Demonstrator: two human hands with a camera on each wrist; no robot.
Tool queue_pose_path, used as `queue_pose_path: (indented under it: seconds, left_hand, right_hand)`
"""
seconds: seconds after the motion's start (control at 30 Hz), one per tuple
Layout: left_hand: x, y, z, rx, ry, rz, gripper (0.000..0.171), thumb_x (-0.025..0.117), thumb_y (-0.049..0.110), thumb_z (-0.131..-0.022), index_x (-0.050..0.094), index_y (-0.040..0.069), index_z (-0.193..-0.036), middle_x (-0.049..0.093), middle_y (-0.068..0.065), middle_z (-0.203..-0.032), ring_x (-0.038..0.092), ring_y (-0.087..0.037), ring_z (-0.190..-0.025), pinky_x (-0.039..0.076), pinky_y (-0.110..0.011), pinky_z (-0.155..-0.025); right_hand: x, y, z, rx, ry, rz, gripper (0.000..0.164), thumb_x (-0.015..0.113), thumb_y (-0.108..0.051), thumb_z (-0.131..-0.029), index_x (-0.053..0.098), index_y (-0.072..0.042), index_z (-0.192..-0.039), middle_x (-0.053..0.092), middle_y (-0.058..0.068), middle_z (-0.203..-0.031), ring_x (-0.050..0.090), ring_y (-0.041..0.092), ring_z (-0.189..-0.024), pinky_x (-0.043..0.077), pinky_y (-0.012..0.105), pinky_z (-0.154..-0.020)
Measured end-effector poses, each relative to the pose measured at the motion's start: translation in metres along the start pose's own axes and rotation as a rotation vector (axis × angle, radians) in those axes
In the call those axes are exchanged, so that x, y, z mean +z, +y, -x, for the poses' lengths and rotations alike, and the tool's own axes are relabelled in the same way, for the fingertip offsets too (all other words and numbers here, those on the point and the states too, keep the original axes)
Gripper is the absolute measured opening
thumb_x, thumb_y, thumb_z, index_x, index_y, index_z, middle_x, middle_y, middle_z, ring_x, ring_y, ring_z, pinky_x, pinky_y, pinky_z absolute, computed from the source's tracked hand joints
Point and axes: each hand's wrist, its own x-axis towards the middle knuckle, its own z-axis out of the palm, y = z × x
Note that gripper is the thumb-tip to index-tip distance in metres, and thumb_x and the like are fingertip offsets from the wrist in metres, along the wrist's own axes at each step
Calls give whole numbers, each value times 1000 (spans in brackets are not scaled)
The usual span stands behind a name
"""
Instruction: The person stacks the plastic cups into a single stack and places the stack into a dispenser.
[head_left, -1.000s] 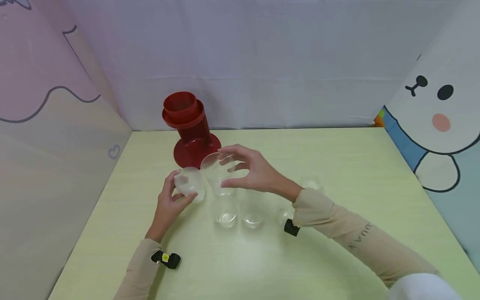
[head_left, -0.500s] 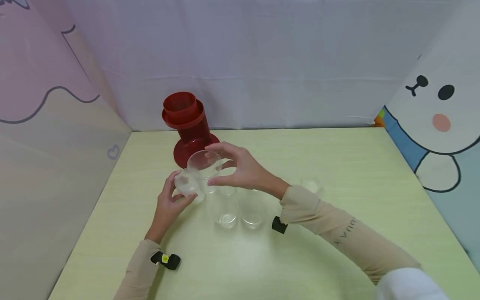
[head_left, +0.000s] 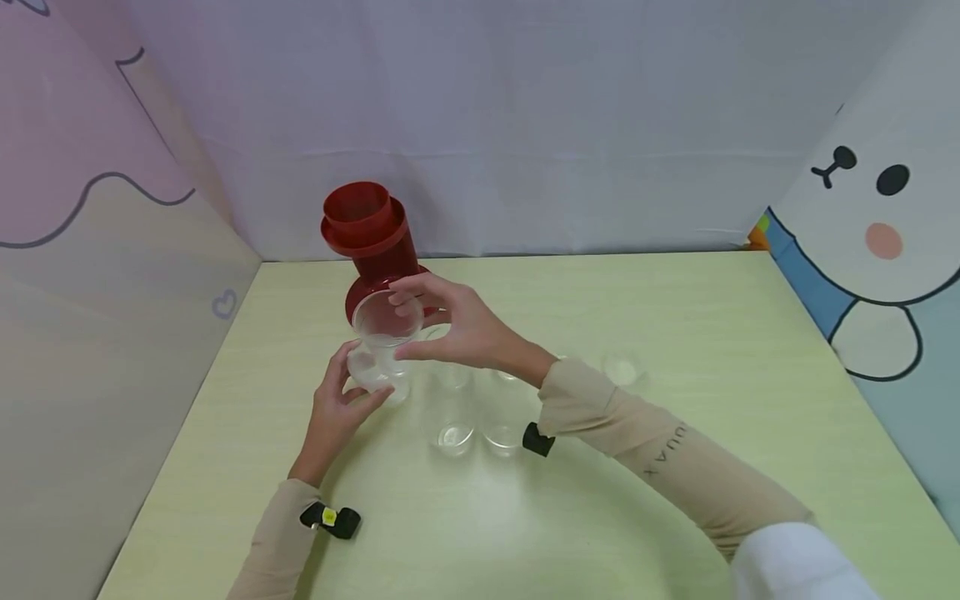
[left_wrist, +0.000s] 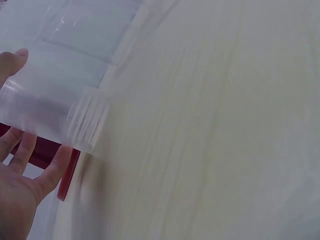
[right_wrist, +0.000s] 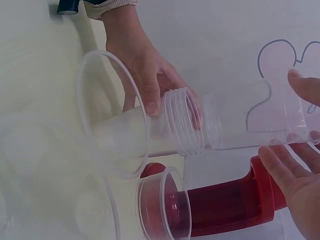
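Observation:
In the head view my left hand [head_left: 337,408] grips a stack of clear plastic cups [head_left: 363,367] above the table's left half. Its nested rims [right_wrist: 184,120] show in the right wrist view. Just above that stack, my right hand [head_left: 457,325] holds one clear cup [head_left: 386,321] between thumb and fingers. The cup's bottom end points at the stack's mouth; whether it is inside cannot be told. In the left wrist view, fingers [left_wrist: 30,170] and a thumb curl round clear plastic.
Several more clear cups, among them a near cup [head_left: 453,437] and a far-right cup [head_left: 621,367], stand on the pale table [head_left: 675,500]. A red plastic column [head_left: 382,250] with a wide round base stands behind my hands, near the back wall [head_left: 525,150].
My right hand has moved left with its cup, from beside the stack to over it. My left hand and the stack have stayed almost still.

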Motion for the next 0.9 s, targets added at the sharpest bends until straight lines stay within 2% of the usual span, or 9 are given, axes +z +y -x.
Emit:
queue_pose_path:
  seconds: [0.3,0.53,0.67,0.9]
  left_hand:
    - [0,0,-2,5,-4,18,75,75,10,-81,34,16,-142,44,-5,-135,45,-13,-118,50,-25,-89]
    - [-1,0,-4,3,0,19,77,76,11,-80,33,14,-144,43,-3,-137,46,-11,-117,49,-24,-88]
    - [-2,-1,-3,-6,-5,20,78,75,10,-81,32,16,-145,42,-5,-138,45,-12,-118,49,-24,-90]
    - [-1,-3,-2,3,-11,38,74,75,8,-81,35,14,-142,43,-4,-136,44,-10,-119,49,-26,-90]
  right_hand:
    - [3,1,-12,-23,-23,7,66,81,-10,-74,49,-6,-131,57,11,-123,58,22,-107,53,36,-84]
    - [9,3,-24,-6,-32,51,64,82,-15,-74,50,-9,-130,59,2,-119,58,13,-102,53,31,-85]
    - [14,7,-29,-5,-48,78,64,81,-16,-75,50,-9,-129,59,2,-119,58,13,-102,52,28,-85]
    - [21,14,-31,35,-84,97,64,80,-16,-76,48,-8,-130,57,5,-122,58,18,-105,52,35,-88]
